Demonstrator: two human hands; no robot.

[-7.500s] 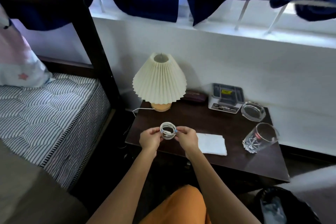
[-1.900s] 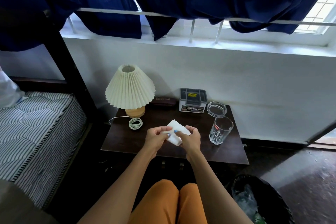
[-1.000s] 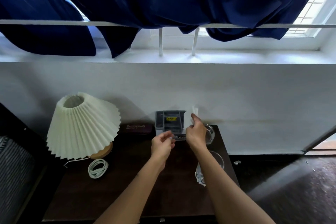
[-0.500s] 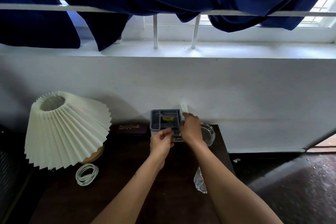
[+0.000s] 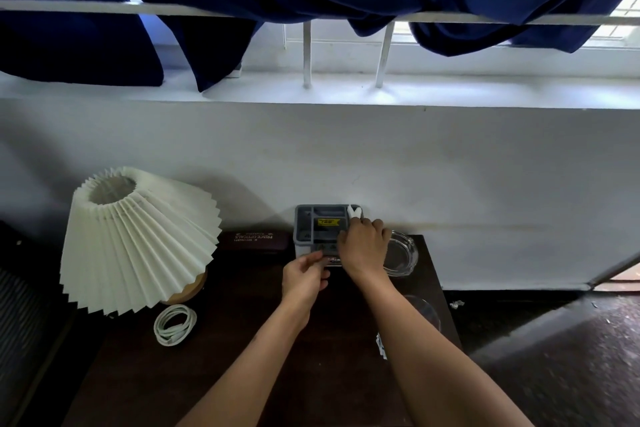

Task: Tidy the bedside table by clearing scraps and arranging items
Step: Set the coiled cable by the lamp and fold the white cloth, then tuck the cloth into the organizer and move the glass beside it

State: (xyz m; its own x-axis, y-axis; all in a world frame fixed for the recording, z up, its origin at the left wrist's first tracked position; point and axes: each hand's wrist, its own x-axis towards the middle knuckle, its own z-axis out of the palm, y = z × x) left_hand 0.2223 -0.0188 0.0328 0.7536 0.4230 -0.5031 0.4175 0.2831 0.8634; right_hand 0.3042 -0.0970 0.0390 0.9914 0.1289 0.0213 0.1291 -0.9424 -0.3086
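Observation:
A grey compartment organiser (image 5: 313, 226) with a yellow label stands at the back of the dark wooden bedside table (image 5: 242, 350). My right hand (image 5: 363, 246) rests over its right side, pinching a folded white tissue (image 5: 354, 211) that pokes down into the rear right compartment. My left hand (image 5: 304, 279) hovers just in front of the organiser, fingers curled loosely and holding nothing. A coiled white cable (image 5: 174, 324) lies near the lamp base.
A pleated cream lamp (image 5: 138, 239) fills the table's left side. A dark glasses case (image 5: 254, 239) lies left of the organiser. A glass ashtray (image 5: 401, 253) and a drinking glass (image 5: 424, 314) sit at the right edge. White wall, window bars and blue curtains stand behind.
The cable was coiled and set by the lamp; the tissue was picked up, folded and carried to the organiser. Over the last second my right hand lowered it into the rear right compartment.

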